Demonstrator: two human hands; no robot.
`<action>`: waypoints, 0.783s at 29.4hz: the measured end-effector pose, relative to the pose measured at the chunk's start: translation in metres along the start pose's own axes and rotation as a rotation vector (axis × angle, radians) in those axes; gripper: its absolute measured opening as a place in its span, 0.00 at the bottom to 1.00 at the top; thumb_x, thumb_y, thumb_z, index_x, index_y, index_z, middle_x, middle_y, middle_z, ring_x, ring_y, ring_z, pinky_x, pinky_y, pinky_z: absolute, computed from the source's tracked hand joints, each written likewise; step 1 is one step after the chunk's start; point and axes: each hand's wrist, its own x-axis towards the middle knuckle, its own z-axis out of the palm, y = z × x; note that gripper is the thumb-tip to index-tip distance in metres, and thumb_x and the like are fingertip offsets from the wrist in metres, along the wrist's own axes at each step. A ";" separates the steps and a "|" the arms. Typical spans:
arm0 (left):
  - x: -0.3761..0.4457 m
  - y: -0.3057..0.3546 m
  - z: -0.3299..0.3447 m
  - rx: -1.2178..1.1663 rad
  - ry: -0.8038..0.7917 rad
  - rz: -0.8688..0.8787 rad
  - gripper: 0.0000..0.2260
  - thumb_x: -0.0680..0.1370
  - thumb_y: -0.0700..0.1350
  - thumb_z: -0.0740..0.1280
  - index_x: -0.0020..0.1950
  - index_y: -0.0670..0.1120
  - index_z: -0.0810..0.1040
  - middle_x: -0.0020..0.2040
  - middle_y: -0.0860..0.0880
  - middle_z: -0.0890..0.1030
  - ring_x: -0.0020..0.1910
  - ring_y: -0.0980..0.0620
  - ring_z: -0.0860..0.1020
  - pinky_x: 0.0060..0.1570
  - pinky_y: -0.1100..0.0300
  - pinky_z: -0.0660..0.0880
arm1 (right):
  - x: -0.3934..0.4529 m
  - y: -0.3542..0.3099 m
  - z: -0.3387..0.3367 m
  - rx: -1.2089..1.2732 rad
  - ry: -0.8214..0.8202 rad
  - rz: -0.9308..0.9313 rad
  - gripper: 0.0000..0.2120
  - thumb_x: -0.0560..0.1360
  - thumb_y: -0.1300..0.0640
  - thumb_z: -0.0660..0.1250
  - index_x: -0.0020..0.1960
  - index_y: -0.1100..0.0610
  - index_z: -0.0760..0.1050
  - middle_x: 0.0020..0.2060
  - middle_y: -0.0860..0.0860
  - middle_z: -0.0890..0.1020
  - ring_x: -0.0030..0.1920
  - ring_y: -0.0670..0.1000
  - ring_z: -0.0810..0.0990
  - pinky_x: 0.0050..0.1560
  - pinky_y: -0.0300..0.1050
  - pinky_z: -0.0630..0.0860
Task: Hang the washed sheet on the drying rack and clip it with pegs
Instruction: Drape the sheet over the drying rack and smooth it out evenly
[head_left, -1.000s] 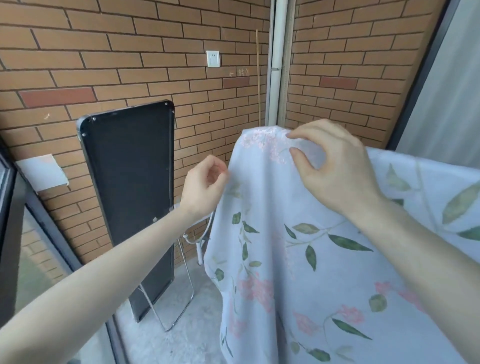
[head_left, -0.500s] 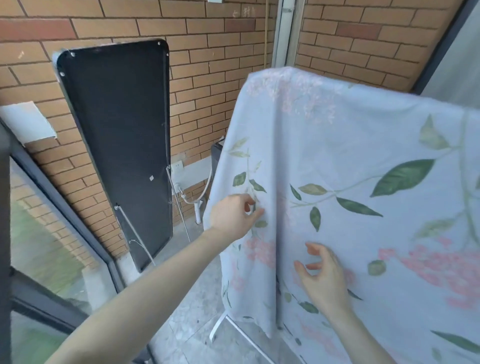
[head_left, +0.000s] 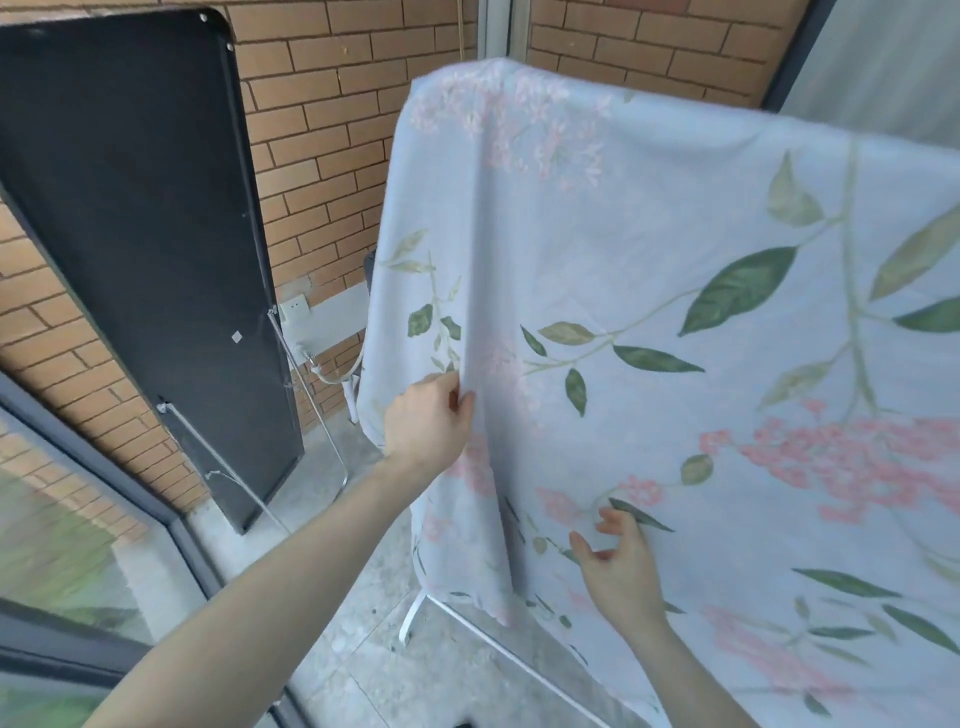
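At centre frame, both hands lowered from the top fold onto the hanging face of the floral sheet (head_left: 649, 291) draped over the drying rack (head_left: 415, 616): left hand (head_left: 428, 423) pinching a vertical fold, right hand (head_left: 618, 566) loosely spread, grasping nothing; smoothing under way, no pegs visible.

left hand (head_left: 428, 423) pinching, right hand (head_left: 618, 564) fingers spread

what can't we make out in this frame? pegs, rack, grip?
Head view only.
- Pegs: none in view; whether any are clipped on the top edge cannot be told.
- Drying rack: only a white foot and floor bar show; the sheet covers the rest.
- Right hand: fingers spread at the cloth; contact unclear, blurred.
- Left hand: pinches a fold; fingertips hidden behind it.
- Sheet's right part: cut off by the frame edge.
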 end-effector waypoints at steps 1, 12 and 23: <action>-0.002 -0.002 0.000 -0.009 0.007 -0.008 0.14 0.80 0.53 0.66 0.39 0.46 0.72 0.37 0.51 0.77 0.37 0.43 0.76 0.32 0.54 0.68 | -0.001 0.003 -0.001 0.007 0.002 0.010 0.20 0.74 0.48 0.75 0.60 0.46 0.69 0.54 0.45 0.78 0.46 0.50 0.83 0.54 0.54 0.78; 0.013 -0.033 -0.005 0.058 -0.031 -0.072 0.15 0.78 0.53 0.68 0.36 0.47 0.72 0.34 0.50 0.76 0.38 0.39 0.77 0.36 0.53 0.71 | -0.007 0.029 -0.007 0.000 0.010 0.102 0.22 0.75 0.48 0.75 0.64 0.51 0.71 0.55 0.48 0.79 0.41 0.47 0.83 0.51 0.50 0.77; -0.069 0.027 0.027 -0.278 -0.277 0.021 0.16 0.70 0.64 0.75 0.46 0.56 0.75 0.41 0.59 0.80 0.36 0.59 0.79 0.38 0.55 0.79 | -0.025 0.087 -0.039 0.401 0.112 0.539 0.29 0.76 0.46 0.73 0.69 0.57 0.66 0.56 0.53 0.79 0.48 0.57 0.85 0.49 0.56 0.83</action>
